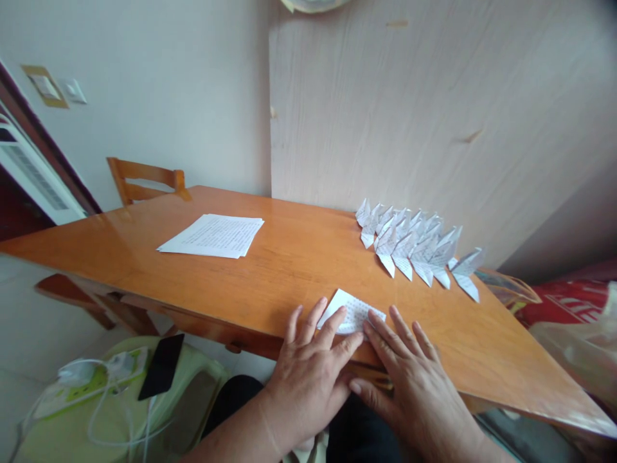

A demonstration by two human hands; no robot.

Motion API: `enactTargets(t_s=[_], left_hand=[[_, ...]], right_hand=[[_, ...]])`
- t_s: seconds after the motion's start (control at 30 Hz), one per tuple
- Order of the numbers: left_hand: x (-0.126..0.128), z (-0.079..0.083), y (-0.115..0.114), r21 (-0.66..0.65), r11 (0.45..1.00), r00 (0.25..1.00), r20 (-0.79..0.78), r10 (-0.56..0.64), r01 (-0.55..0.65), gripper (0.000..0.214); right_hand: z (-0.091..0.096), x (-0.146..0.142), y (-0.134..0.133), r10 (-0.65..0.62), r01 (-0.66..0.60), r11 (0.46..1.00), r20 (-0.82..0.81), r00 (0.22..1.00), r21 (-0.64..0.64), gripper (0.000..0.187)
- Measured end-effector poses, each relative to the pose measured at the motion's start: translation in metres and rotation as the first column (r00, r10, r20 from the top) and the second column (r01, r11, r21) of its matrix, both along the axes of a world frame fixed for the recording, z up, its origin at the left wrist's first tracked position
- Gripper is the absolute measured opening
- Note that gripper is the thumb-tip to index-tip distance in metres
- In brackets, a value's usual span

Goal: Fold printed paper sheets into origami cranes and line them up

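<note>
Partly hidden: folded paper (355, 310), near edge under left hand (311, 370) and right hand (418, 376), fingers (331, 326) outspread, unclenched.

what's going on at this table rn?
A person has the fingers of the left hand and right hand on a small, apparently folded piece of white printed paper near the front edge of the orange-brown wooden table. A flat stack of white printed sheets lies farther back to the left. Pointed, folded white paper pieces stand grouped to the right, one slightly apart.
</note>
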State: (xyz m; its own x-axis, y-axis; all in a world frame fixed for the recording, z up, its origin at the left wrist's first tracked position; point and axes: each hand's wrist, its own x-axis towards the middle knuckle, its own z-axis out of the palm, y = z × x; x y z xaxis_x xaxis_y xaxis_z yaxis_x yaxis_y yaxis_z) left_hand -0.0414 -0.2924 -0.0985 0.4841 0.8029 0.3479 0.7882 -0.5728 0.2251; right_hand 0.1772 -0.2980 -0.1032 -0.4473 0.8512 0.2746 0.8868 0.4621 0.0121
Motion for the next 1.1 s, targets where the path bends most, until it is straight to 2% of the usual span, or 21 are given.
enactTargets(t_s=[0.23,0.67,1.1], left_hand=[[-0.009,0.004,0.002,0.024,1.0,0.999,-0.047,0.019,-0.018,0.057],[-0.028,0.017,0.009,-0.037,0.998,0.991,-0.122,-0.046,0.042,0.066],[-0.05,0.016,0.015,-0.017,0.997,0.99,-0.121,-0.075,0.074,0.062]], right_hand=[[0.0,-0.001,0.0,-0.01,0.01,1.0,-0.007,1.0,0.019,0.078],[0.0,0.0,0.001,-0.024,0.024,0.998,0.001,1.0,0.054,0.079],[0.004,-0.002,-0.002,-0.043,0.044,0.999,-0.05,0.998,0.023,0.076]])
